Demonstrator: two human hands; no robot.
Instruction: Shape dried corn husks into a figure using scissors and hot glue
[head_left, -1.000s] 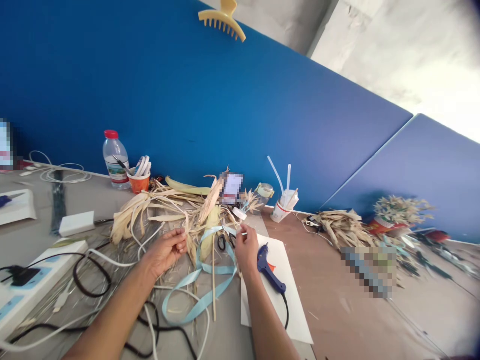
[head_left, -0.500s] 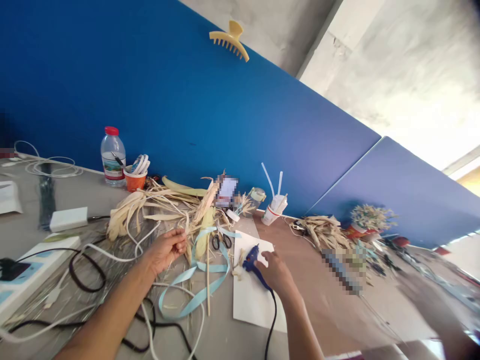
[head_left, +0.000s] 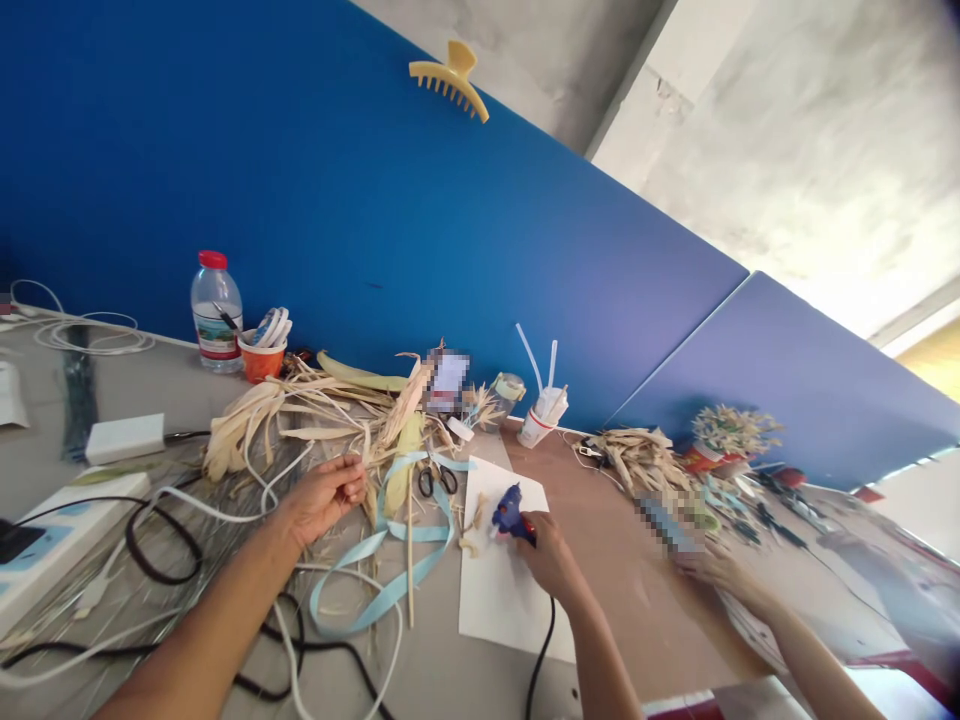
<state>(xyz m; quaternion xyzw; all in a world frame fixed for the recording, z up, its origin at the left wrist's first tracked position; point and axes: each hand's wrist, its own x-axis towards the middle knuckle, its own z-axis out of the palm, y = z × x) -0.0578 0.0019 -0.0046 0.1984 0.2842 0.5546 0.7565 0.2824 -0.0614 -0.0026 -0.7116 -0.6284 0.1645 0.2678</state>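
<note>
Gone from the end of the light-blue ribbon [head_left: 429, 534] where it was a second ago, the right hand [head_left: 546, 555] is now wrapped round the handle of the glue gun [head_left: 508, 510], nozzle turned roughly toward twelve. Another person's hand [head_left: 709, 565] has come in at three o'clock from it, beside a pixelated bluish thing [head_left: 666, 525]. The left hand [head_left: 324, 500] has its fingers drawn narrowly together near a pale strip of husk — I cannot tell whether they pinch it

Under the gun, a white sheet [head_left: 514, 605] lies on the surface [head_left: 442, 660], with husk scraps [head_left: 474, 525] just at nine o'clock from the gun. Between the two hands things crowd the way: the looped ribbon, a thin stick [head_left: 410, 575] lying across it, and black-handled scissors [head_left: 437, 482] at ten o'clock from the gun. The gun's black cord [head_left: 541, 650] runs off toward six

Heaped dry husks [head_left: 285, 410] spread from ten to one o'clock beyond the left hand, with a red-capped bottle [head_left: 216, 325] and an orange cup [head_left: 262, 362] behind them at eleven. A power strip [head_left: 56, 570] sits at nine, its white and black cables tangled around the left forearm. A cup with straws [head_left: 538, 428] stands at one o'clock from the gun, and more husks [head_left: 637, 455] lie at two
</note>
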